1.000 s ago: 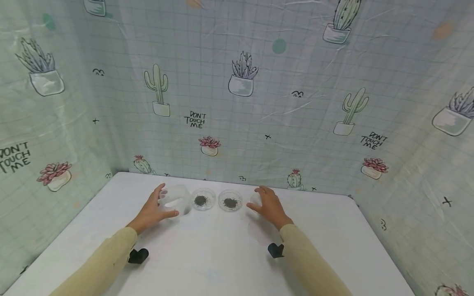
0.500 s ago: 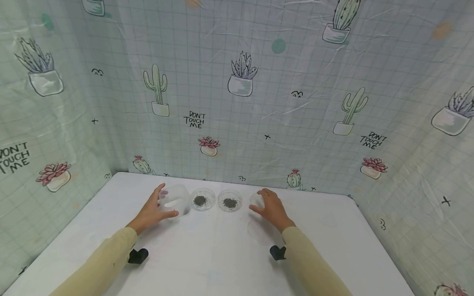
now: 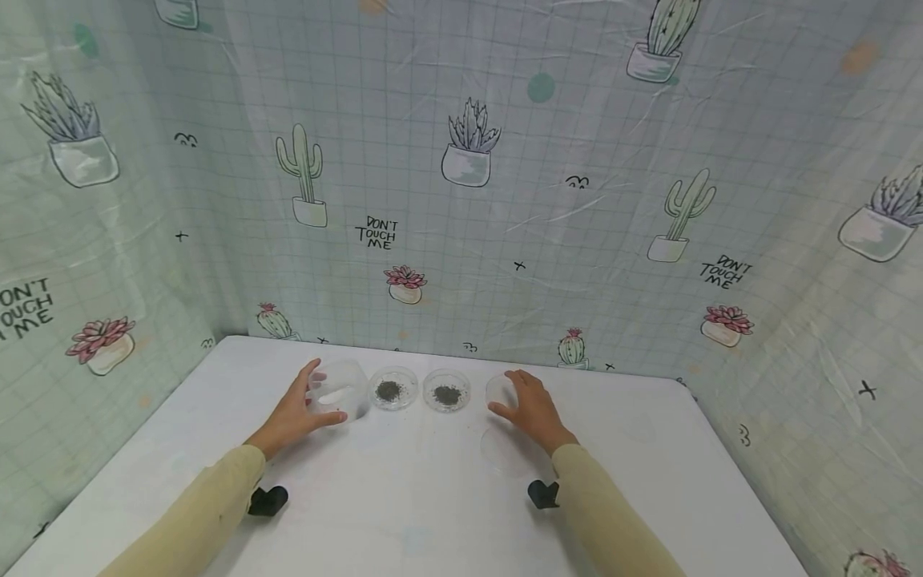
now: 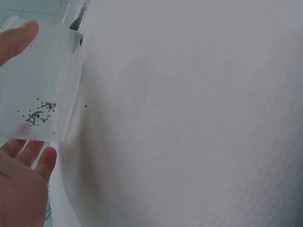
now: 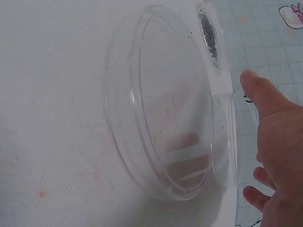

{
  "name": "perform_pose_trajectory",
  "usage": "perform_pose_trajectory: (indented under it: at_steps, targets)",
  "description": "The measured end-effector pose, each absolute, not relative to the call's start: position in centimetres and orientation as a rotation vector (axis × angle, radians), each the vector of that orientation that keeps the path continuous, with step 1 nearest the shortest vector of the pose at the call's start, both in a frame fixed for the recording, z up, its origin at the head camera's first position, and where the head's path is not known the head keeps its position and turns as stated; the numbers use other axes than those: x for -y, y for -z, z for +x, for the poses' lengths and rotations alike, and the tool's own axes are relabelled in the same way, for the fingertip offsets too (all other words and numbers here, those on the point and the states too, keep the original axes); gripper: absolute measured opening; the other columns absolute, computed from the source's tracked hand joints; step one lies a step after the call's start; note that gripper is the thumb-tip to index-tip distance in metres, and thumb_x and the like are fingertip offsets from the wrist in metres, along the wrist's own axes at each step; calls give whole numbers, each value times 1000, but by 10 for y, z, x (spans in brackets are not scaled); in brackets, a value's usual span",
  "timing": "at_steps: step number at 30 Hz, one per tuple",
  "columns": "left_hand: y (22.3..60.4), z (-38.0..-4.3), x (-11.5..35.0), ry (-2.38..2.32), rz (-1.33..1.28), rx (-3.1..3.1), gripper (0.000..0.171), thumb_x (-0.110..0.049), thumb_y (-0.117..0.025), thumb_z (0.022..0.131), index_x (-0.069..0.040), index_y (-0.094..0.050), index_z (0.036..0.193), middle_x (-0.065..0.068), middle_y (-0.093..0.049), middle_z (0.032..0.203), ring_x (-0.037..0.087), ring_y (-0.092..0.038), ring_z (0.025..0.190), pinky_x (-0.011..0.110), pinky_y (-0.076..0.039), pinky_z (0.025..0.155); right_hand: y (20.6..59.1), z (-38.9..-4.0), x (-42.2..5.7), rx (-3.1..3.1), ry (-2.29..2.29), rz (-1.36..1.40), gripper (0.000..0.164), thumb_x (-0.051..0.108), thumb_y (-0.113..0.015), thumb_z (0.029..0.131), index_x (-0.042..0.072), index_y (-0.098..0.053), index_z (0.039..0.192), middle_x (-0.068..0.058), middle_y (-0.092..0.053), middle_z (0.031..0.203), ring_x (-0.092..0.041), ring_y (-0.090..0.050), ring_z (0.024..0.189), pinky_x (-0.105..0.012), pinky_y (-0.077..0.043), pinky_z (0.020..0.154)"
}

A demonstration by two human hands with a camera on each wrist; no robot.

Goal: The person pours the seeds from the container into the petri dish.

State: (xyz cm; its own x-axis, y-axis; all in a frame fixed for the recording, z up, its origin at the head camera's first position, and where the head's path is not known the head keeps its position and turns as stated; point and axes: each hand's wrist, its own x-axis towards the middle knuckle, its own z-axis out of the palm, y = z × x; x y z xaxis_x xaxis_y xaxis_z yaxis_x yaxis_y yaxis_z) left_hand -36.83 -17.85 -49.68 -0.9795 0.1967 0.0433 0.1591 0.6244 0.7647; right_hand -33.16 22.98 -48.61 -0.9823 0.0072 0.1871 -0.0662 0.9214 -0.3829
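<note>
My left hand (image 3: 299,407) grips a translucent plastic container (image 3: 344,391), thumb on one side and fingers on the other. In the left wrist view a few dark grains show inside this container (image 4: 42,66). Two clear petri dishes, a left one (image 3: 382,404) and a right one (image 3: 434,406), each hold a heap of dark grains. My right hand (image 3: 534,407) is beside another clear dish (image 3: 497,393), thumb and fingers spread. In the right wrist view my right hand (image 5: 284,142) appears apart from the dish (image 5: 222,142) behind the nearer clear round piece.
A clear round dish or lid (image 3: 497,450) lies nearer on the white table (image 3: 418,497), partly behind the right wrist; it looks large in the right wrist view. A cactus-print curtain (image 3: 461,224) stands behind and beside the table. Dark pieces show at both wrists.
My right hand has shifted slightly to the right, showing more of the clear dish beside it. The left hand and its container have stayed nearly still.
</note>
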Motion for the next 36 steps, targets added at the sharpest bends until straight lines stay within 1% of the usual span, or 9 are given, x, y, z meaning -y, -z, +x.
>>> perform_pose_trajectory:
  at_steps: [6,10,15,25,32,36]
  targets:
    - [496,-368,178,-1318,314,-2793,113,-43,-76,69,-21,2,147,18,-27,145,45,-30,129,60,-33,101,491,-331,-237,2898,-585,44,81,50,-67,75,13,-35,140,-14,-38,142,-34,-35,131,-51,-33,106]
    - [495,-369,176,-1317,302,-2786,113,-44,-75,70,-21,4,147,18,-27,145,45,-30,129,60,-32,101,495,-332,-240,2908,-566,56,83,50,-67,76,16,-32,142,-15,-37,143,-36,-35,131,-52,-33,105]
    - [496,-369,175,-1317,286,-2775,113,-45,-74,70,-22,7,146,17,-27,145,46,-30,128,60,-31,102,498,-332,-243,2929,-557,33,84,51,-68,74,16,-33,142,-15,-36,143,-36,-34,131,-52,-33,105]
    - [497,-369,175,-1325,318,-2802,111,-43,-74,71,-19,4,146,18,-31,143,44,-33,127,58,-32,102,501,-331,-245,2937,-590,-5,89,49,-71,71,10,-33,141,-16,-36,144,-35,-33,132,-49,-32,108]
    - [496,-369,176,-1333,331,-2827,110,-39,-75,71,-19,2,146,18,-33,141,44,-30,128,58,-32,102,504,-330,-247,2928,-631,-3,87,48,-72,71,8,-36,140,-17,-37,142,-36,-34,131,-48,-32,108]
    - [495,-370,177,-1322,335,-2843,109,-40,-75,71,-20,2,146,17,-34,141,43,-32,127,57,-33,102,505,-331,-247,2928,-652,-14,85,47,-72,72,8,-38,138,-17,-39,141,-35,-35,131,-47,-32,108]
